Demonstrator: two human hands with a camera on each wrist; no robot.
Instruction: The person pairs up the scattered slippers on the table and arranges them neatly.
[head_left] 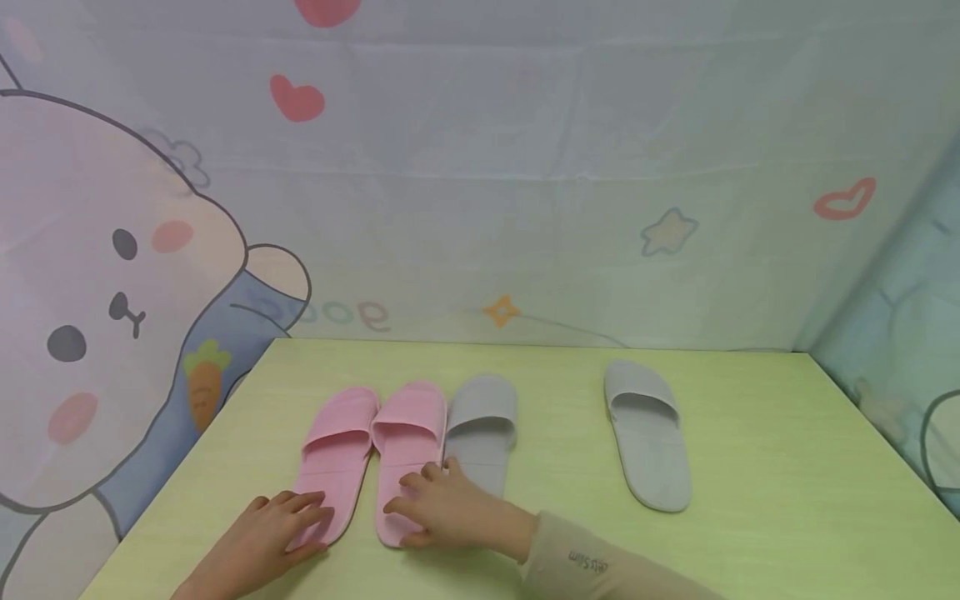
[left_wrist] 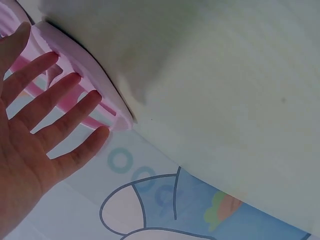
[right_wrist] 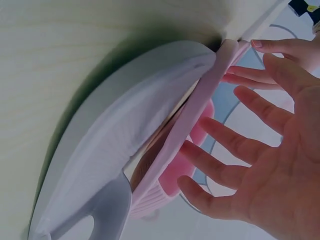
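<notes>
Two pink slippers stand side by side on the table, toes pointing away. Over the heel of the left pink slipper (head_left: pixel 341 467) my left hand (head_left: pixel 273 529) spreads its fingers, thumb close to the heel's edge. My right hand (head_left: pixel 446 504) reaches in from the right, its spread fingers over the heel half of the other pink slipper (head_left: pixel 408 429). A grey slipper (head_left: pixel 483 400) stands right beside that one, its heel partly hidden by the right hand. In the right wrist view the right fingers are straight and apart, close to the pink slipper's side (right_wrist: pixel 200 107).
A second grey slipper (head_left: pixel 652 454) lies apart on the right, toe away and slightly turned. The yellow-green table (head_left: pixel 765 467) ends at a printed cloth backdrop (head_left: pixel 465 167) with hearts, stars and a cartoon animal.
</notes>
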